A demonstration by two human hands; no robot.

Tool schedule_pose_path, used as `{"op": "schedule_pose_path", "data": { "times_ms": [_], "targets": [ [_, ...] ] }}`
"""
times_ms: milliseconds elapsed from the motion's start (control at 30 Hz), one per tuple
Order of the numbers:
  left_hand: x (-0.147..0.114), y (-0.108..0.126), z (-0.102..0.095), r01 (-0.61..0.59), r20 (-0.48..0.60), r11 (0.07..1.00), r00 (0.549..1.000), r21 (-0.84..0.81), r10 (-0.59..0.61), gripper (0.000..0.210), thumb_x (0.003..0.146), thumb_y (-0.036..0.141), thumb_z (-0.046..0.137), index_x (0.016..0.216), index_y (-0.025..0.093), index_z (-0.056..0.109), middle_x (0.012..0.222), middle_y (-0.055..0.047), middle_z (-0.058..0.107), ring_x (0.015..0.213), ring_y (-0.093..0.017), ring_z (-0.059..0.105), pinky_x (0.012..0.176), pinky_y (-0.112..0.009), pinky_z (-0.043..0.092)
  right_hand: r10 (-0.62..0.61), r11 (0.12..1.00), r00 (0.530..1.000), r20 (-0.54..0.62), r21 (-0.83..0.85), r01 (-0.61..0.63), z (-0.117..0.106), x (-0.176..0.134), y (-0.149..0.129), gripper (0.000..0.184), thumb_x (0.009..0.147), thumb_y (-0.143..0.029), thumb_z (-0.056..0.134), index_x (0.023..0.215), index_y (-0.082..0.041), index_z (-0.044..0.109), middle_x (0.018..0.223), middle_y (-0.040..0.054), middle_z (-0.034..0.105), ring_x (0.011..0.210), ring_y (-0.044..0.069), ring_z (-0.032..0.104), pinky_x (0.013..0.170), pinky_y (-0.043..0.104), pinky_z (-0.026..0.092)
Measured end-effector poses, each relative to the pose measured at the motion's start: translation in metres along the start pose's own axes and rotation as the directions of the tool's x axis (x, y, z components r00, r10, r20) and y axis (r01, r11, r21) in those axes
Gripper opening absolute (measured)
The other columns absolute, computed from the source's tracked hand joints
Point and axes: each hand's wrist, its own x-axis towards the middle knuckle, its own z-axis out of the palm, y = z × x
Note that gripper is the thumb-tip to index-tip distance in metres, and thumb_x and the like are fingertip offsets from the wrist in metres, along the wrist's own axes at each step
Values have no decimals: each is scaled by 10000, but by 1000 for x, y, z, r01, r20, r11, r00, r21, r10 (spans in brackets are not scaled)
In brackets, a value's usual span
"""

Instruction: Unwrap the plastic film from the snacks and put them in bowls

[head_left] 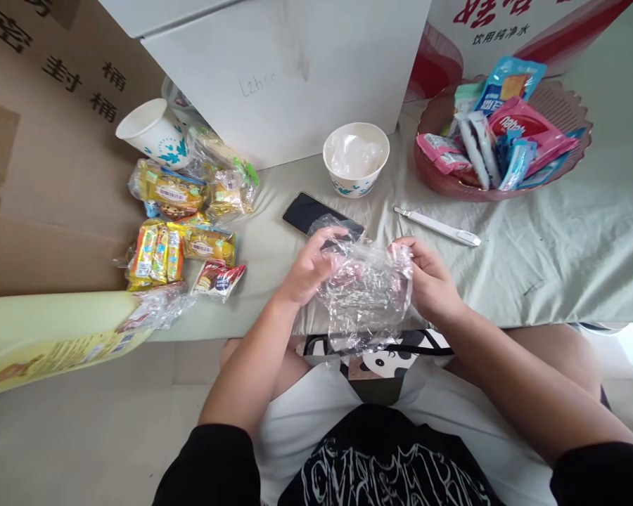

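Clear plastic bag: we have the crumpled clear plastic bag in front of our body, between our two hands, above the near edge of the table; its lower end reaches, in our view, past this edge
Left hand: our left hand grips the upper left part of the bag, with the fingers bent narrow upon the film
Right hand: our right hand pinches the upper right border of the bag, between thumb and fingers
Phone: a dark phone lies flat just beyond our left hand; its right end is partly covered by the hand and the film
Paper bowl: a white paper bowl stands upright behind the phone; we see clear film inside it
Cutter: a white cutter lies slantwise, beyond our right hand and apart from it
Pink bowl: at the far right we have a pink bowl, filled with snack packets
Left side: yellow snack packs lie in a group; a paper cup leans above them, near the cardboard box
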Motion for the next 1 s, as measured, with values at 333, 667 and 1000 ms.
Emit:
{"op": "schedule_pose_path", "data": {
  "times_ms": [333,667,1000],
  "targets": [
    [-2,-2,0,70,93,997,993,-41,-66,494,815,558,763,1168,239,628,638,19,720,496,-170,682,445,-238,497,-93,987,994,62,-123,100,-16,7,2,179,890,-426,635,867,-263,567,672,-25,519,525,137,476,486,285,413],
    [1,1,-8,223,221,966,956,-132,-191,647,758,553,806,1292,241,618,816,-31,772,719,-227,774,606,-283,591,-471,716,865,171,-498,488,-23,6,-1,189,915,-376,648,786,-238,655,887,31,638,817,180,626,770,360,523],
    [3,-10,4,214,183,976,959,44,-218,631,820,508,784,1343,237,560,777,-25,758,654,-198,749,558,-257,549,-263,906,964,-40,-354,232,-14,0,0,268,947,-505,587,1010,-252,650,747,-7,648,637,148,596,594,296,485]
  ]
}}
